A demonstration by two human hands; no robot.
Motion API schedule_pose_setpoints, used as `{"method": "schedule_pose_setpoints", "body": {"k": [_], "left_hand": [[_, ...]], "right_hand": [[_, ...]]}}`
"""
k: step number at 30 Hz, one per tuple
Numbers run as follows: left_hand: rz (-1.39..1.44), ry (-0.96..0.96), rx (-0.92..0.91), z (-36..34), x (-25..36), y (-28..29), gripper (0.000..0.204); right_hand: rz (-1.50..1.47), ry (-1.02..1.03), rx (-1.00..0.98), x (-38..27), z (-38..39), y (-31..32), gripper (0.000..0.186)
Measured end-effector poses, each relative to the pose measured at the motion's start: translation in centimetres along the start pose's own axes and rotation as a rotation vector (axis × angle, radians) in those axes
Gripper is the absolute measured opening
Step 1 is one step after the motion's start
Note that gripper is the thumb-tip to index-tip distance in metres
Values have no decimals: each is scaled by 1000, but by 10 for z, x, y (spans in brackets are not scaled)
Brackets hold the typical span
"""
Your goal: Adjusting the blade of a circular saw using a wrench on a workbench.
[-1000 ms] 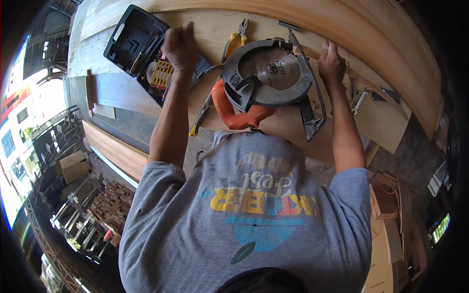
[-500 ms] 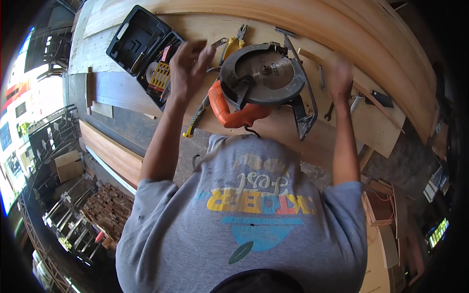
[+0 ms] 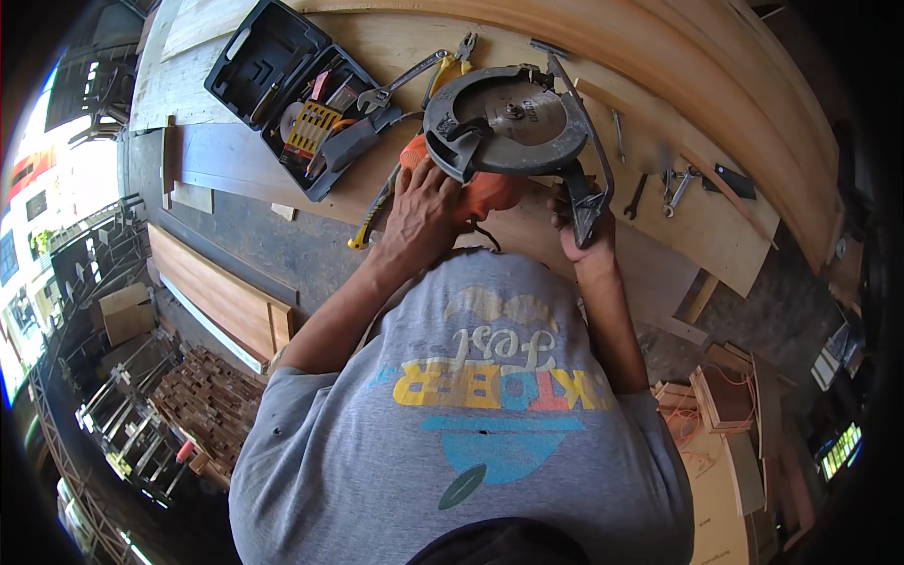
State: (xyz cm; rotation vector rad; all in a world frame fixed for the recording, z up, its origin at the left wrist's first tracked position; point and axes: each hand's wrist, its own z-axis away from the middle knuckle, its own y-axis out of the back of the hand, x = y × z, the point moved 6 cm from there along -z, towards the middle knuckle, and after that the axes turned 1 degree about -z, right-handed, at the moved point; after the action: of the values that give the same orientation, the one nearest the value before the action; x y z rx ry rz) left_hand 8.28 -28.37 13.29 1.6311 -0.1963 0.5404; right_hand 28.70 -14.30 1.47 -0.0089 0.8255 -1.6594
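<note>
A circular saw [image 3: 541, 153] with an orange body, grey guard and round blade lies on its side on the wooden bench. My left hand [image 3: 426, 209] is closed over its orange handle, the fingers bent round the grip and partly hidden. On the saw's other side, my right hand [image 3: 589, 235] grasps the lower corner of the dark metal base plate. The plate covers part of those fingers. Beside the saw, to the left, rest an adjustable wrench [image 3: 403, 83], yellow-handled pliers [image 3: 448, 72] and a yellow-and-grey handled tool [image 3: 375, 209].
An open black tool case [image 3: 268, 56] with assorted tools sits at the left of the bench. Wrenches [image 3: 675, 193] and a thin wooden strip [image 3: 716, 188] lie to the right. Wood blocks [image 3: 212, 405] are piled at lower left, and boards [image 3: 744, 471] stand at lower right.
Both hands have come down from above the bench onto the saw, left on the handle, right on the base plate. The adjustable wrench now lies beside the tool case.
</note>
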Motion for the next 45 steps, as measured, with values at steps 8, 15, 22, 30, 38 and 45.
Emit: {"method": "schedule_pose_setpoints", "body": {"k": [8, 15, 22, 30, 38, 45], "left_hand": [[169, 179, -41, -2, -29, -7, 40], [439, 456, 8, -11, -69, 11, 22], [584, 493, 115, -17, -89, 2, 16], [644, 586, 133, -18, -86, 1, 20], [709, 624, 184, -19, -86, 0, 20], [641, 660, 215, -15, -75, -4, 17]], "right_hand": [[-196, -49, -164, -11, -9, -54, 23], [-92, -38, -385, -42, -40, -157, 12], [152, 58, -356, -52, -86, -216, 20], [346, 158, -311, -52, -92, -246, 22], [352, 89, -338, -48, -105, -256, 23], [411, 127, -290, -50, -101, -247, 22]]}}
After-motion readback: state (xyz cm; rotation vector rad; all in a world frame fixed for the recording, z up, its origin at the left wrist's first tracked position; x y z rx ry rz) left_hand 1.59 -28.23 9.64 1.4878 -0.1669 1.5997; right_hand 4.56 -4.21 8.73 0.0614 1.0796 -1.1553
